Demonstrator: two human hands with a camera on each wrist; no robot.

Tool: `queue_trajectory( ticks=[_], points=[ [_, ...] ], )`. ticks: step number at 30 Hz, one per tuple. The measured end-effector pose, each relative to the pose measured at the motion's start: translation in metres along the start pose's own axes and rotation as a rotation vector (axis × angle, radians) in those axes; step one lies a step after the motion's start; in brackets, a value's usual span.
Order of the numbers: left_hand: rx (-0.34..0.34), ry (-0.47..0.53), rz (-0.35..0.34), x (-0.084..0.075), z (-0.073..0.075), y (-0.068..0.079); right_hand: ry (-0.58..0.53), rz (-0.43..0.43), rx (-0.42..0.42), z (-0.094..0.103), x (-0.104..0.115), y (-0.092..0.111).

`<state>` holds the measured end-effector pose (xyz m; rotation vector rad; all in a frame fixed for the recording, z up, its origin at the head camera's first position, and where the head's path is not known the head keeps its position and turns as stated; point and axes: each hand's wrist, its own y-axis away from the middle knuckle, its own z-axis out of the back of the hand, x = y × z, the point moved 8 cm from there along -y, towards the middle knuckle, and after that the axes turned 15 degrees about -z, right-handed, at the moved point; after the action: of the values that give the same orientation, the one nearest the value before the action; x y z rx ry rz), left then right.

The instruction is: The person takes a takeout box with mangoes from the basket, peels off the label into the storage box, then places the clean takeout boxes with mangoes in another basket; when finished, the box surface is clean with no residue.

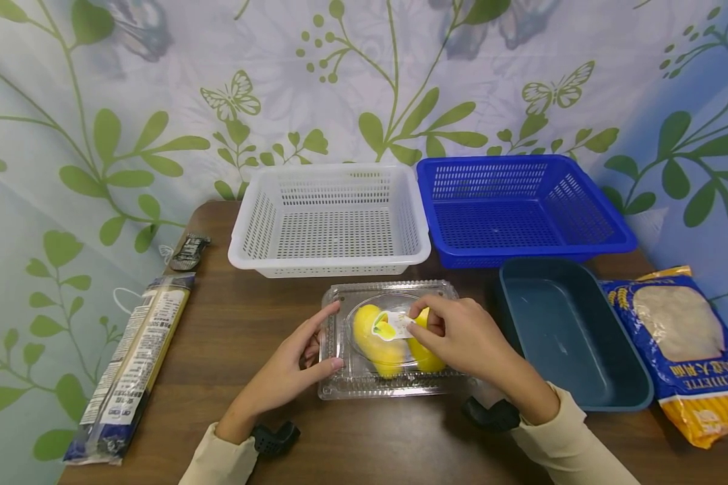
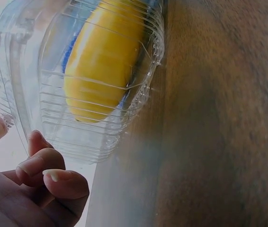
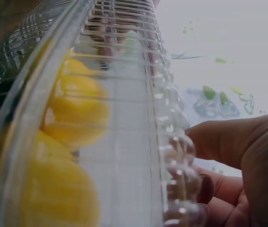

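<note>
The right hand (image 1: 464, 333) pinches the white label (image 1: 397, 326), printed end pointing left; the left hand (image 1: 291, 364), fingers relaxed, touches the clear box (image 1: 364, 389). The box, long axis left-to-right, lies before the white basket (image 1: 334, 261), yellow fruits (image 1: 379, 350) inside.

It looks like indoors, maybe a home: a brown table (image 1: 236, 343) has leafy cloth (image 1: 315, 121) behind it and a blue food bag (image 1: 682, 330) at its right end.

Pale backdrop (image 1: 334, 101) rises behind and along both sides, printed with green leaves (image 1: 106, 135) and butterflies (image 1: 233, 101); brown wood-grained table (image 1: 233, 323) stands before it, far left corner rounded; light falls soft, faint sheen on wood.
</note>
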<state>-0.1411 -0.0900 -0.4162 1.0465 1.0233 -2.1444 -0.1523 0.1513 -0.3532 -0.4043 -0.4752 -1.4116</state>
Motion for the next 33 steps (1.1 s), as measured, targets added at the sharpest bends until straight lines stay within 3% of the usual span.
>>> queue_trajectory(
  ticks=[11,18,23,29,33],
  points=[
    [0.001,0.007,0.000,0.001,0.001,0.001,-0.098,-0.021,-0.043,0.015,-0.008,0.005],
    [0.003,0.011,-0.005,0.000,0.001,0.000,-0.096,-0.042,-0.188,0.049,-0.036,0.022],
    [0.008,0.010,0.000,0.000,0.000,0.000,-0.067,-0.150,-0.292,0.071,-0.072,0.036],
    [0.005,0.010,0.003,0.000,0.000,0.001,-0.054,-0.300,-0.335,0.077,-0.112,0.053],
    [0.005,0.013,0.000,0.000,-0.001,0.001,-0.015,-0.378,-0.420,0.084,-0.131,0.065]
  ],
)
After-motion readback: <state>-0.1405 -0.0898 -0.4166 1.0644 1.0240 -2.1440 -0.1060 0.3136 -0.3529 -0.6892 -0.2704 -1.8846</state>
